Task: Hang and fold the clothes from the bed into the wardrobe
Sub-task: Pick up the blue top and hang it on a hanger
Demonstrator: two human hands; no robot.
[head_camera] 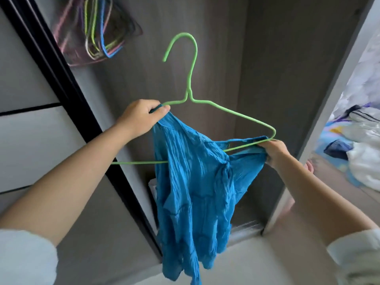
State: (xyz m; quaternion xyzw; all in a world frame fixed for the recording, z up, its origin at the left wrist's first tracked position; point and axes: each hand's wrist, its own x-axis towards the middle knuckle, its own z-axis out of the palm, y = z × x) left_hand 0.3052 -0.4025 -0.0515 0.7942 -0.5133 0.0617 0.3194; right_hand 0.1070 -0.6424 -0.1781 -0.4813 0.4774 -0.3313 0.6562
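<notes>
A crinkled blue garment (193, 194) hangs from a green wire hanger (191, 85) that I hold up in front of the open wardrobe (226, 58). My left hand (141, 118) grips the hanger's left shoulder together with one blue strap. My right hand (273, 150) pinches the other strap at the hanger's right corner. The hanger's hook points up and left, touching nothing. The bed (357, 140) lies at the far right with white and dark clothes heaped on it.
Several empty coloured wire hangers (98, 38) hang blurred at the wardrobe's upper left. A black-framed sliding door (61, 79) runs diagonally on the left. Something white (152, 186) stands low inside the wardrobe behind the garment. A bare foot (309, 167) shows on the floor at right.
</notes>
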